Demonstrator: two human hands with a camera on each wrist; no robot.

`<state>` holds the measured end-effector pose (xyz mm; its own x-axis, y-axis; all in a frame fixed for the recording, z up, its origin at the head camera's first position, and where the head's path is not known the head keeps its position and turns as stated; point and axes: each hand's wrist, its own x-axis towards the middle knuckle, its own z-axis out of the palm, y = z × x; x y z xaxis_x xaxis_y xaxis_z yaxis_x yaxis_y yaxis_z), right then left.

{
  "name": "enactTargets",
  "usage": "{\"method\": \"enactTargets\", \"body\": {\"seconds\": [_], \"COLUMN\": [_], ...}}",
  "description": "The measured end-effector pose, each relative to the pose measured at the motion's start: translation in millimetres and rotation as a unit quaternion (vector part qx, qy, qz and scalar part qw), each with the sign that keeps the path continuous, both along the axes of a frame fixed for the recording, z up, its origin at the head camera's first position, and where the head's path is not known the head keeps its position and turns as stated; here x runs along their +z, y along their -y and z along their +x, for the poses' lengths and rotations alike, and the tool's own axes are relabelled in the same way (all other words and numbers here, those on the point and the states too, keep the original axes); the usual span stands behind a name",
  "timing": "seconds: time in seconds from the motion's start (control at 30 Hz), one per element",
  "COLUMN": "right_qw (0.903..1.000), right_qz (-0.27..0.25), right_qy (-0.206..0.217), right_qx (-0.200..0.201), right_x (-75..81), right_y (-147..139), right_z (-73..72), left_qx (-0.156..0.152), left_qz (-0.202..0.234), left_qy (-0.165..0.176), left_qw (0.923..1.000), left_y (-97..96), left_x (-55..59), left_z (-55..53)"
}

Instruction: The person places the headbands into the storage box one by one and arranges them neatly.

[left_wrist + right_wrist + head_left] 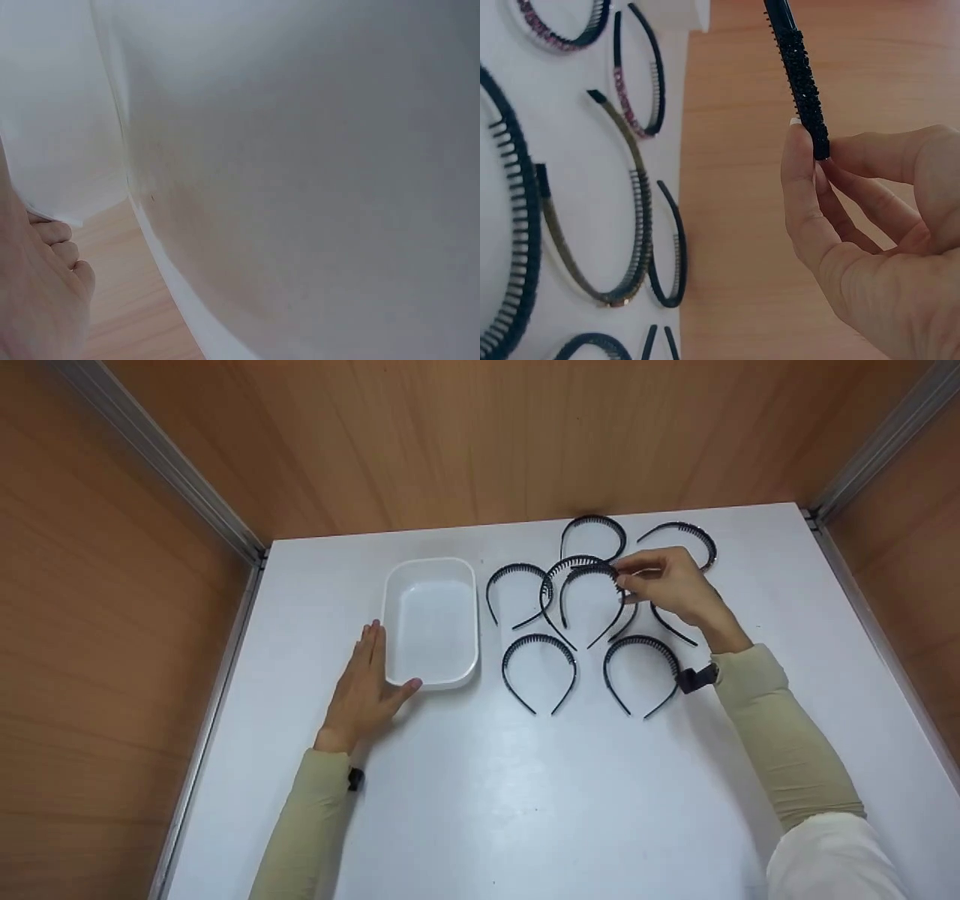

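Note:
In the head view my left hand (362, 686) lies along the left side of a white plastic container (477, 630), fingers straight and thumb at its near corner. Nothing lies inside the container. My right hand (670, 585) pinches a black toothed headband (594, 571) between thumb and fingers, over other headbands. Close up in the right wrist view, the held headband (802, 82) has a dark glittery band, and the fingertips grip one part of it. The left wrist view shows my left hand (45, 292) at the edge, beside a large pale surface.
Several headbands lie on the white table (480, 795), among them a near one (536, 638), one nearer my right sleeve (643, 639) and one at the back (594, 518). Some overlap. Wooden panels (450, 442) wall the table's back and sides.

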<state>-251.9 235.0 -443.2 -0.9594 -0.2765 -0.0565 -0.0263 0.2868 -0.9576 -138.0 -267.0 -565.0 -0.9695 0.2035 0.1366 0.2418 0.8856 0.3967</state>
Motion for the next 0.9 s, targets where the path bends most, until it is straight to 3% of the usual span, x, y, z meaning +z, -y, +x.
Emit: {"method": "enactTargets", "body": {"seconds": [0.37, 0.9], "right_qw": [0.9999, 0.9989], "right_qz": [-0.014, -0.031], "right_qy": [0.002, 0.006], "right_qx": [0.008, 0.035], "right_x": [0.5, 0.2], "right_y": [26.4, 70.1], "right_z": [-10.9, -28.8], "left_qx": [0.000, 0.010], "left_qz": [0.007, 0.001], "left_qy": [-0.004, 0.018], "left_qw": [1.0000, 0.9998], "left_y": [-2.2, -5.2], "left_x": [0.7, 2.3], "left_z": [-2.0, -3.4]}}
